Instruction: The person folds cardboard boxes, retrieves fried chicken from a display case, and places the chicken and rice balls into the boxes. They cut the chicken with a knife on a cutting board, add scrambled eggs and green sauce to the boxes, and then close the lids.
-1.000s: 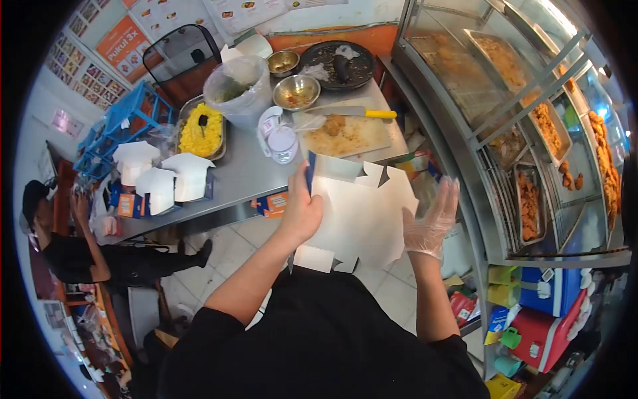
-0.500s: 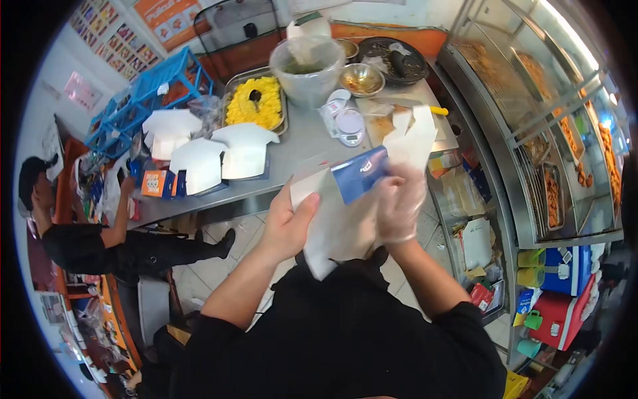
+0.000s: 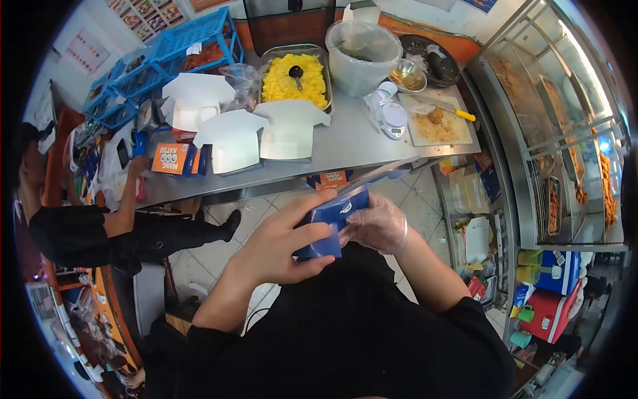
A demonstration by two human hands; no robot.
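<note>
A blue takeaway box (image 3: 345, 210), partly folded, is held in front of my body between both hands. My bare left hand (image 3: 276, 243) wraps its left side, with the fingers spread over the blue panels. My right hand (image 3: 377, 225), in a clear plastic glove, closes on the right side of the box. A pale flap sticks out beyond it toward the counter. Three open white boxes, one (image 3: 229, 141) in front, another (image 3: 289, 136) to its right and a third (image 3: 193, 103) behind, stand on the counter.
The steel counter (image 3: 352, 143) carries a tray (image 3: 329, 103) of yellow rice (image 3: 282, 83), a lined bucket (image 3: 362, 73), a scale (image 3: 395, 120) and a cutting board (image 3: 432, 136) with a knife (image 3: 455, 112). A co-worker (image 3: 73, 226) stands left; a glass food cabinet (image 3: 512, 153) stands right.
The flat, pale-sided box has been turned and folded so its blue outside faces up. My left hand has shifted over its top, and my right hand has moved lower and left.
</note>
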